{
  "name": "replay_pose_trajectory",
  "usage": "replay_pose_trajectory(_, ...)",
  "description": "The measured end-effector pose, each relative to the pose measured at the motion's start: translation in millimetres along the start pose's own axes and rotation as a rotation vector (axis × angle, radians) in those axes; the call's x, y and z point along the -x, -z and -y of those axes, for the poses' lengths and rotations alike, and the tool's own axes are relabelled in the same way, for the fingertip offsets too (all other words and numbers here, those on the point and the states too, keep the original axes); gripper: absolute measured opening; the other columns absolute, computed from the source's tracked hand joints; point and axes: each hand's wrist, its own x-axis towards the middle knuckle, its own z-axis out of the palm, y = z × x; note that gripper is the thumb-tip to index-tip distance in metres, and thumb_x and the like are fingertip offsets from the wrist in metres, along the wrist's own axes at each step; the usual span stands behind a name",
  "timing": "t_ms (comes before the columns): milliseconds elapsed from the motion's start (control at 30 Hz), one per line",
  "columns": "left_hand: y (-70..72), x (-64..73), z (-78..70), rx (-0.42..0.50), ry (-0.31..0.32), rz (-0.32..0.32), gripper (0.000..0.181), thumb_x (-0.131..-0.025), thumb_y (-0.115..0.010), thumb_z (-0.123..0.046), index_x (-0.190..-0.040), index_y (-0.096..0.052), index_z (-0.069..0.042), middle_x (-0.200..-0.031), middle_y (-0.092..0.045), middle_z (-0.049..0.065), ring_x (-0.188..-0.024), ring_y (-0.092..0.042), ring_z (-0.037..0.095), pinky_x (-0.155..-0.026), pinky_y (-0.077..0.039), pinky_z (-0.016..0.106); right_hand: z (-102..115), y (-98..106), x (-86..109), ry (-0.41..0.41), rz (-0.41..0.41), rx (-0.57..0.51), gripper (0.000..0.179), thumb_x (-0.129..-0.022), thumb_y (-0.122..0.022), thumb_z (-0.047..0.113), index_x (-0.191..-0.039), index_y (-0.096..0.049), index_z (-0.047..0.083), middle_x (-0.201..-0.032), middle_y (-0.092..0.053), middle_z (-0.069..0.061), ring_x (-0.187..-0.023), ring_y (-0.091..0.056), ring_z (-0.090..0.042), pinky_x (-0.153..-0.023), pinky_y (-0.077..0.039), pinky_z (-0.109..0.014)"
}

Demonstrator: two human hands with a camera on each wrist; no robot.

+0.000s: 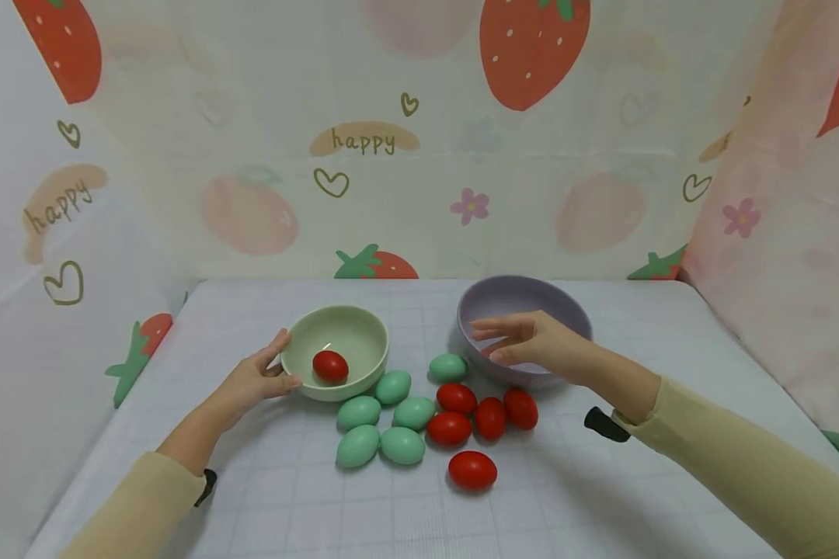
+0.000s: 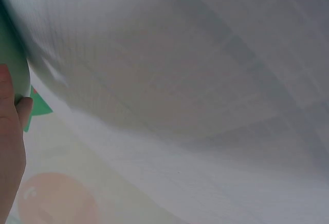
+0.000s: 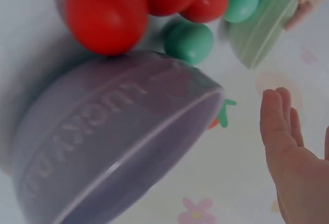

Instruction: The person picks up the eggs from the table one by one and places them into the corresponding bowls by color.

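My left hand holds the left side of a small pale green bowl, fingers and thumb spread around its outer wall. One shiny red egg lies inside that bowl. Over the larger purple bowl my right hand hovers with loosely extended fingers and nothing in them. Several green eggs lie on the table beside the green bowl, and one more green egg lies by the purple bowl. Several red eggs cluster in front of the purple bowl, with a single red egg nearer me.
A white checked cloth covers the table. Behind it stands a cloth backdrop printed with strawberries, hearts and flowers, and side walls of similar cloth enclose the left and right. Raised lettering shows on the outside of the purple bowl in the right wrist view.
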Motion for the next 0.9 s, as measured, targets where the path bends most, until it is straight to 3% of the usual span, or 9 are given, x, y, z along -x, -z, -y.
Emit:
replay_pose_trajectory(267, -6.0, 9.0, 0.9, -0.012, 0.008, -0.021, 0.088, -0.092, -0.067, -0.009, -0.155, -0.006, -0.006, -0.161, 0.008, 0.011, -0.143, -0.014, 0.044, -0.098, -0.045, 0.034, -22, 0, 21.0, 0.056, 0.056, -0.003, 0.057, -0.089, -0.068, 0.005, -0.140, -0.044, -0.007, -0.131, -0.054, -0.029, -0.117, -0.056, -0.043, -0.091, -0.052, -0.029)
replay_pose_trajectory(500, -10.9, 15.8, -0.8, -0.046, 0.024, -0.037, 0.089, -0.092, -0.067, -0.012, -0.156, -0.004, -0.007, -0.161, 0.008, 0.010, -0.143, -0.014, 0.044, -0.102, -0.041, 0.039, -42, 2, 30.6, 0.022, 0.318, 0.091, 0.063, -0.088, -0.071, 0.008, -0.144, -0.042, -0.003, -0.130, -0.055, -0.025, -0.119, -0.055, -0.037, -0.089, -0.053, -0.032)
replay_pose_trajectory(633, -14.9, 20.6, -2.2, -0.051, 0.031, -0.042, 0.089, -0.092, -0.067, -0.013, -0.155, -0.005, -0.007, -0.161, 0.009, 0.010, -0.143, -0.014, 0.044, -0.102, -0.042, 0.039, -51, 1, 33.6, 0.038, 0.477, 0.107, 0.064, -0.087, -0.071, 0.007, -0.143, -0.041, -0.005, -0.126, -0.055, -0.026, -0.119, -0.053, -0.041, -0.089, -0.053, -0.033)
replay_pose_trajectory(900, -21.3, 25.4, -4.8, -0.040, 0.029, -0.038, 0.088, -0.093, -0.066, -0.011, -0.155, -0.004, -0.006, -0.161, 0.010, 0.011, -0.142, -0.015, 0.045, -0.101, -0.043, 0.037, -63, -7, 38.3, 0.064, 0.570, 0.187, 0.059, -0.087, -0.069, 0.001, -0.140, -0.045, -0.005, -0.119, -0.058, -0.027, -0.106, -0.057, -0.045, -0.084, -0.054, -0.029)
